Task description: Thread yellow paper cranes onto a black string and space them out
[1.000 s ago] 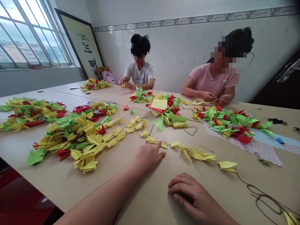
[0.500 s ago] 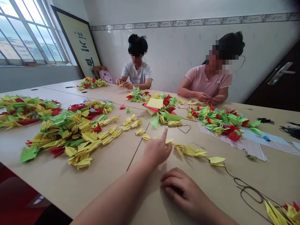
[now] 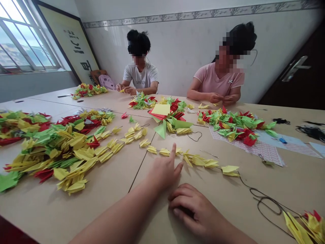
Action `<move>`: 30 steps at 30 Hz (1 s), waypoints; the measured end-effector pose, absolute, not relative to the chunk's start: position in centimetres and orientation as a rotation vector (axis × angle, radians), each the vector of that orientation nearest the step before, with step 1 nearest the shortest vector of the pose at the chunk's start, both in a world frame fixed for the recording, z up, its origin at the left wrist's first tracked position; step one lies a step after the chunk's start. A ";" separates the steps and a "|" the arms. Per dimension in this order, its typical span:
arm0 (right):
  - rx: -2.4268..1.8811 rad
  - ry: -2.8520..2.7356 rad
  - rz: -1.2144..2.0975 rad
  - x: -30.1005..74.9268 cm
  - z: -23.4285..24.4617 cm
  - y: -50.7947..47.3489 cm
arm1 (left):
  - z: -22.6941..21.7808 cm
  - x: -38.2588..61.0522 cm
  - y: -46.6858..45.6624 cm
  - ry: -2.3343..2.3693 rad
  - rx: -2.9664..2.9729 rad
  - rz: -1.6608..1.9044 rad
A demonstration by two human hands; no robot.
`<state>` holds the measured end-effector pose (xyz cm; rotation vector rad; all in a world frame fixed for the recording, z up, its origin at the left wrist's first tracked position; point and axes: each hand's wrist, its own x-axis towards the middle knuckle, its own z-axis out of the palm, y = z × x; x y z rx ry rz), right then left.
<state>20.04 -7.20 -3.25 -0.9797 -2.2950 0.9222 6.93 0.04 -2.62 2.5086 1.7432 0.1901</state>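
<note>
My left hand (image 3: 165, 171) reaches over the table with its index finger stretched out and the other fingers loosely bent, holding nothing. The fingertip is at a row of yellow folded paper cranes (image 3: 200, 161) threaded on a dark cord (image 3: 266, 200); whether it touches them I cannot tell. My right hand (image 3: 194, 208) rests on the tabletop just below, its fingers loosely curved with a gap at the thumb and nothing visible in it. A single yellow crane (image 3: 230, 170) sits farther right on the cord. A thin needle-like piece (image 3: 209, 154) lies beyond the row.
Heaped paper cranes (image 3: 73, 145) in yellow, green and red cover the left. Square paper sheets (image 3: 161, 109) lie mid-table. More cranes (image 3: 236, 125) rest on printed sheets (image 3: 269, 154) at right. Two people (image 3: 141, 79) sit opposite, their hands at small items. Black cord (image 3: 311, 132) lies far right.
My left hand has drawn slightly back and left, its index finger still extended. The right hand stays resting on the table. The view has shifted, so the scene sits farther left.
</note>
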 end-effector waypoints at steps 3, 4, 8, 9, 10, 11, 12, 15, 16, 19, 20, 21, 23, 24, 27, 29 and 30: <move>-0.984 -2.291 0.931 20.0 -3.2 -7.1 | -2.4 7.0 -0.1 1.617 2.610 0.181; -0.981 -2.288 0.931 20.0 -3.2 -7.1 | -2.4 7.2 -0.2 1.570 2.643 0.151; -0.989 -2.279 0.940 20.0 -3.3 -7.2 | -2.5 7.8 -0.3 1.526 2.663 0.059; -0.993 -2.278 0.942 20.0 -3.3 -7.2 | -2.5 7.9 -0.3 1.533 2.655 0.055; -0.995 -2.278 0.940 20.0 -3.3 -7.3 | -2.5 7.9 -0.3 1.535 2.651 0.054; -0.991 -2.280 0.937 20.0 -3.3 -7.3 | -2.5 7.9 -0.3 1.534 2.652 0.050; -0.988 -2.283 0.932 20.0 -3.2 -7.3 | -2.5 7.8 -0.3 1.528 2.655 0.044; -0.989 -2.292 0.918 20.0 -3.2 -7.4 | -2.6 7.5 -0.3 1.505 2.667 0.049; -0.990 -2.291 0.916 20.0 -3.3 -7.3 | -2.6 7.4 -0.3 1.504 2.667 0.054; -0.977 -2.285 0.914 20.0 -3.3 -7.2 | -2.8 7.4 -0.3 1.535 2.641 0.081; -0.972 -2.282 0.914 20.0 -3.3 -7.2 | -2.9 7.4 -0.3 1.558 2.628 0.093; -0.972 -2.279 0.913 20.0 -3.3 -7.2 | -2.9 7.6 -0.3 1.578 2.621 0.108; -0.979 -2.276 0.910 19.9 -3.3 -7.2 | -3.1 7.9 -0.2 1.605 2.626 0.124; -0.981 -2.274 0.909 19.9 -3.2 -7.2 | -3.1 8.1 -0.2 1.612 2.631 0.127; -0.977 -2.270 0.907 19.9 -3.1 -7.3 | -3.2 8.6 -0.1 1.621 2.624 0.133; -0.976 -2.266 0.910 19.9 -3.1 -7.3 | -3.2 8.6 0.0 1.620 2.623 0.142; -0.978 -2.265 0.911 19.9 -3.1 -7.4 | -3.2 8.5 0.0 1.615 2.633 0.144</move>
